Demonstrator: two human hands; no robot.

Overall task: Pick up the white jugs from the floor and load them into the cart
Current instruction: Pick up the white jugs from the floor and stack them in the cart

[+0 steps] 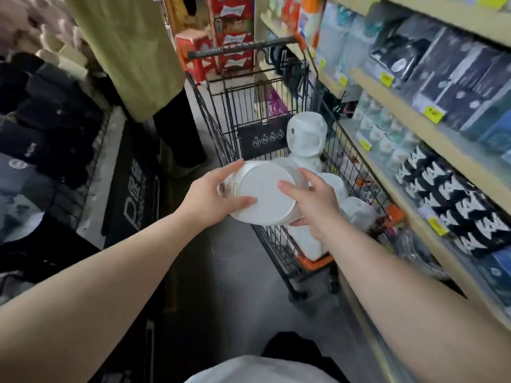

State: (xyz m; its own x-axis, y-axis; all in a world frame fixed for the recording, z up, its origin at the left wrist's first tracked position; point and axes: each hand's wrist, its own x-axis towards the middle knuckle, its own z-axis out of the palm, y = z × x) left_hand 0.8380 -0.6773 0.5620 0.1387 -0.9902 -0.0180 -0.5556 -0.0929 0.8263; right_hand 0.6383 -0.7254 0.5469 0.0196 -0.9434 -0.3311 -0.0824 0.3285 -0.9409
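Note:
A white jug (pixel 262 197) lies on its side over the near end of the wire cart (pixel 221 128), its round base facing me. My left hand (pixel 213 194) grips its left side, thumb across the base. My right hand (pixel 312 200) grips its right side, thumb on the base. Inside the cart lie more white jugs (pixel 356 208), and one white jug (pixel 305 136) stands tall near the cart's middle.
A person in a yellow-green top (pixel 130 51) and dark trousers stands left of the cart. Shelves of boxed goods (pixel 442 111) run along the right. Dark clothing (pixel 44 128) piles up on the left. Red boxes (pixel 232 31) stand beyond the cart handle.

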